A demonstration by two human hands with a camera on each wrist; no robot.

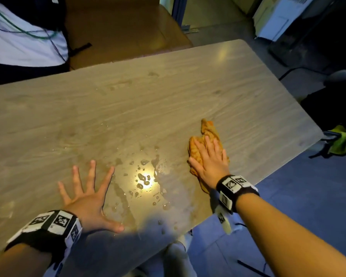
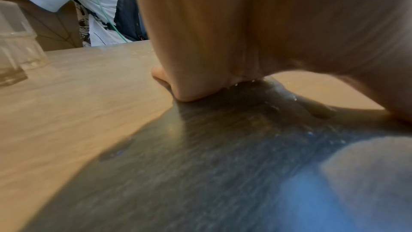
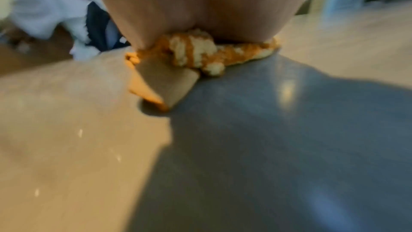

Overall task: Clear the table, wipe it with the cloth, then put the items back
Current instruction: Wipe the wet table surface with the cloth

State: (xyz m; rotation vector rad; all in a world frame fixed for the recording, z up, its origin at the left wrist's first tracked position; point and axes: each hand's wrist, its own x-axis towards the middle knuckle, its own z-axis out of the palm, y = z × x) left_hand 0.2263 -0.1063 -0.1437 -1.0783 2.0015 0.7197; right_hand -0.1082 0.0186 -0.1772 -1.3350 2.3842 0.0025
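Observation:
An orange cloth (image 1: 207, 129) lies crumpled on the wood-grain table (image 1: 128, 108) near its right edge. My right hand (image 1: 209, 158) presses flat on the cloth with straight fingers; in the right wrist view the cloth (image 3: 200, 54) bulges out from under the palm. My left hand (image 1: 88, 194) lies flat on the table at the front left, fingers spread wide, holding nothing. Between the two hands the tabletop is wet, with droplets and smears (image 1: 144, 178) around a bright light reflection.
Clear glasses (image 2: 15, 48) stand on the table far to the left. Another person in a white shirt (image 1: 22, 37) sits at the far left. A brown chair seat (image 1: 124, 29) is behind the table. A yellow-green bag (image 1: 340, 140) lies right of the table.

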